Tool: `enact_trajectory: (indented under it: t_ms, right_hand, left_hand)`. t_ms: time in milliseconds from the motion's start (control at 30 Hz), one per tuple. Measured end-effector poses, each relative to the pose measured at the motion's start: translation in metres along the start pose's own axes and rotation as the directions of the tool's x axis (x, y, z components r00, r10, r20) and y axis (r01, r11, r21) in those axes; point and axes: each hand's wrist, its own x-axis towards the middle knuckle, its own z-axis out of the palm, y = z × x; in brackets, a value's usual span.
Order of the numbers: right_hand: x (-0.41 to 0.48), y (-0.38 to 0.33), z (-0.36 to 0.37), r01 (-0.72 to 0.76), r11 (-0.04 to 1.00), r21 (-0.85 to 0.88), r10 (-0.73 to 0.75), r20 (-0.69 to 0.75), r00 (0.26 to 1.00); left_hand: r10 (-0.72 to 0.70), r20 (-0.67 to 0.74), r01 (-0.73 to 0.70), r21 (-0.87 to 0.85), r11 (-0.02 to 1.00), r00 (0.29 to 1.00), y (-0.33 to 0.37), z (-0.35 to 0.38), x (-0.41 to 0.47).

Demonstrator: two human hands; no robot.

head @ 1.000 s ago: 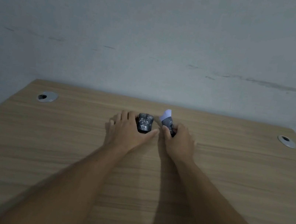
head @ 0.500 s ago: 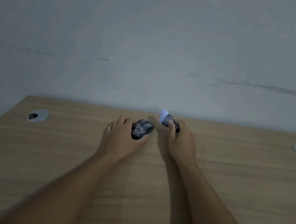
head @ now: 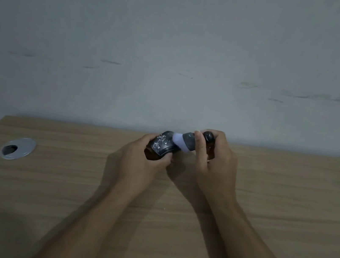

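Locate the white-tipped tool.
Head view, centre: the right hand grips the white-tipped tool, its tip against the mouse in the left hand, above the table, far side.

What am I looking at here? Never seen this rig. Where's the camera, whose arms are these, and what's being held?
There is no machine here, just a person working with bare hands. The single view comes from a wide-angle camera worn on the person's head, looking forward and down, so both forearms reach in from below. The left hand grips a dark rounded object with pale scuffs and lettering. The right hand holds a dark stubby tool, and its white tip seems to touch that object. Below them is a light wooden table with a round grey cable grommet on its left side. A pale grey wall stands behind.
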Motion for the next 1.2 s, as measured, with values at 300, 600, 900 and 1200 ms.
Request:
enact_trajectory:
  t_ms: [300,600,900,1200]
  right_hand:
    - [0.005,0.013,-0.003,-0.104,0.991,-0.088,0.096,-0.094,0.991]
    - [-0.001,0.012,-0.008,-0.135,0.986,-0.097,0.123,-0.114,0.986]
    - [-0.001,0.016,-0.007,-0.164,0.98,-0.114,0.156,-0.075,0.985]
    - [-0.006,0.004,-0.005,-0.058,0.996,-0.071,0.055,-0.04,0.998]
  left_hand:
    - [0.058,0.025,-0.055,-0.1,0.993,0.998,-0.007,0.004,0.005]
    - [0.099,0.096,-0.092,-0.072,0.993,0.99,-0.009,0.003,0.001]
    - [0.12,0.148,-0.1,-0.139,0.985,0.982,-0.012,-0.006,-0.001]
    - [0.133,0.165,-0.114,-0.124,0.986,0.977,-0.015,-0.005,-0.002]
